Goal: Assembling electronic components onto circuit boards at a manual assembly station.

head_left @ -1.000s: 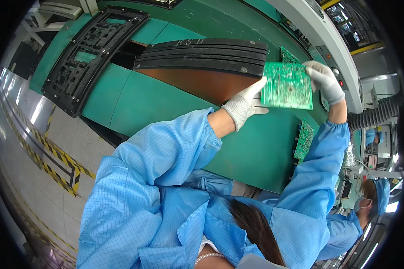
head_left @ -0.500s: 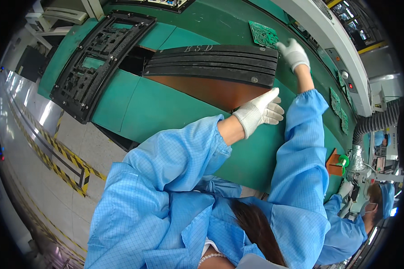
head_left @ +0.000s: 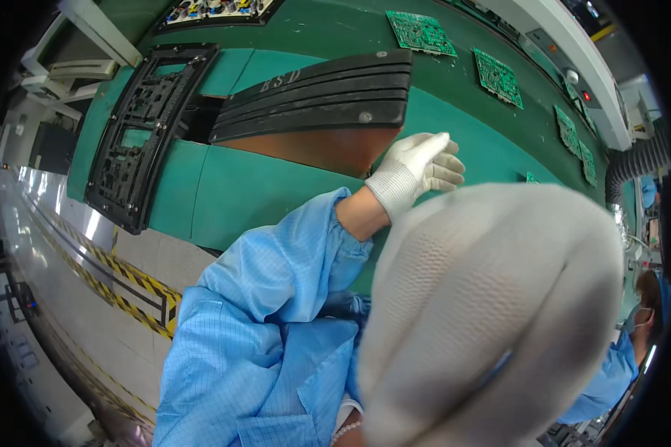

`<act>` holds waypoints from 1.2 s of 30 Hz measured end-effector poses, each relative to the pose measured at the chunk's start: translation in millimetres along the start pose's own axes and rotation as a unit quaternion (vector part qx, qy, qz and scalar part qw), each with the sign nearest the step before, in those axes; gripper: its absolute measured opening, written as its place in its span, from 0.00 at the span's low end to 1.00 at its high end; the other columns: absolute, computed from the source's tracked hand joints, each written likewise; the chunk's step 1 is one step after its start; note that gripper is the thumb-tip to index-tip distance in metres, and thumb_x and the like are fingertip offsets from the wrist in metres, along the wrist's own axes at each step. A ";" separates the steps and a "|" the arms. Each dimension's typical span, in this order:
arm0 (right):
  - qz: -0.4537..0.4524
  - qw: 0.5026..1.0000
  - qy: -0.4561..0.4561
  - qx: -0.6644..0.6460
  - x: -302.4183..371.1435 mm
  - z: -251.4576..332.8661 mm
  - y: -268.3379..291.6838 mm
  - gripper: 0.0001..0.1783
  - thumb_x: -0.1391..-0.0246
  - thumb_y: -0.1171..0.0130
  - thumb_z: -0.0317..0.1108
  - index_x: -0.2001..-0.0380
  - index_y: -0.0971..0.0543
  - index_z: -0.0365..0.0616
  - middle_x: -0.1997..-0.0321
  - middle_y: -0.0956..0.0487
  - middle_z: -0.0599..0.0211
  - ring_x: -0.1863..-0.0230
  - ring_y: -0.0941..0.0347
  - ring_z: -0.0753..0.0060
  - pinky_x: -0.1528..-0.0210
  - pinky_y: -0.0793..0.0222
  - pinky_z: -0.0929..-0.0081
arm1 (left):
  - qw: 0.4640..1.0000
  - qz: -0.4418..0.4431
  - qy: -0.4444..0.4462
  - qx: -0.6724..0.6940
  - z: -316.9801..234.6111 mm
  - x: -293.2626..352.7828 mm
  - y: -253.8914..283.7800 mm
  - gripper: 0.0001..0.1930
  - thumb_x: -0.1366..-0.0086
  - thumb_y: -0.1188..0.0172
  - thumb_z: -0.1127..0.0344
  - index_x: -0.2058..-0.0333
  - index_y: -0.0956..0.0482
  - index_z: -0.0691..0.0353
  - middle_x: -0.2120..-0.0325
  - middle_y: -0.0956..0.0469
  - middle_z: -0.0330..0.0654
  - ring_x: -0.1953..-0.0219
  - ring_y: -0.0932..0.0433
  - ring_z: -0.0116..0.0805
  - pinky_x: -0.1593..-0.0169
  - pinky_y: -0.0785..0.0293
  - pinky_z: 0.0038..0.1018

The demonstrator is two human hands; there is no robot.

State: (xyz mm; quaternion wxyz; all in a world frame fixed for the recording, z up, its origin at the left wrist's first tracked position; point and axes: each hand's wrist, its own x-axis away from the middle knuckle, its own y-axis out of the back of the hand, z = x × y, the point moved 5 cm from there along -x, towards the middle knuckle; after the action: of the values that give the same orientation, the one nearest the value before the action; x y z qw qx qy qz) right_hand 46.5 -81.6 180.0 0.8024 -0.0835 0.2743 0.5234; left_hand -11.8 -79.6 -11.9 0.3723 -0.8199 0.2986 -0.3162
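Observation:
My left hand [head_left: 417,168], in a white knit glove, is open beside the near right end of a black ridged block [head_left: 313,100] with a brown side. Its fingers stretch to the right and hold nothing that I can see; whether the thumb side touches the block I cannot tell. My right hand [head_left: 492,305], also gloved in white, looms large and blurred right before the camera. It covers the lower right of the view, and how its fingers are set is unclear. Green circuit boards lie beyond the hands, among them one at the back [head_left: 421,33] and another farther right [head_left: 497,77].
A black frame fixture [head_left: 138,134] with cut-outs stands on the green bench at the left. At the far edge is a tray of components [head_left: 216,13]. A white machine rail [head_left: 566,59] runs along the back right. A co-worker in a blue sleeve [head_left: 608,376] is at the right.
My right hand has come back from near a circuit board at the far side to close before the camera. The view has shifted; my left hand stays by the block's end.

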 end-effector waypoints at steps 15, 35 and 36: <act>-0.019 0.998 0.062 0.020 -13.5 -10.0 -5.2 0.16 0.49 0.28 0.43 0.64 0.14 0.42 0.66 0.15 0.64 0.66 0.17 0.64 0.64 0.19 0.69 | 0.998 0.004 -0.031 -0.058 -3.2 5.6 -3.8 0.18 0.25 0.44 0.59 0.51 0.27 0.73 0.65 0.18 0.53 0.65 0.14 0.42 0.62 0.14 0.33; -0.058 0.990 0.121 0.037 -18.6 -19.1 -4.4 0.11 0.44 0.35 0.40 0.61 0.14 0.47 0.60 0.14 0.64 0.60 0.16 0.68 0.61 0.20 0.74 | 0.992 -0.031 -0.023 -0.122 -3.7 9.3 -3.9 0.18 0.27 0.42 0.58 0.48 0.25 0.69 0.60 0.18 0.47 0.58 0.17 0.36 0.53 0.20 0.32; -0.062 0.990 0.120 0.044 -18.0 -18.7 -4.1 0.11 0.44 0.35 0.40 0.61 0.14 0.47 0.60 0.14 0.64 0.60 0.16 0.68 0.61 0.20 0.74 | 0.995 -0.037 -0.011 -0.095 -5.2 13.8 -6.6 0.18 0.27 0.42 0.59 0.48 0.26 0.68 0.61 0.18 0.48 0.60 0.17 0.36 0.55 0.19 0.32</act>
State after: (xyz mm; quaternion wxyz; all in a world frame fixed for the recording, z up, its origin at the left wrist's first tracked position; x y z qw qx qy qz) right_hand 38.0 -105.6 173.2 0.7975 -0.1274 0.3854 0.4463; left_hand -5.4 -88.2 0.2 0.2843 -0.8653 0.2929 -0.2909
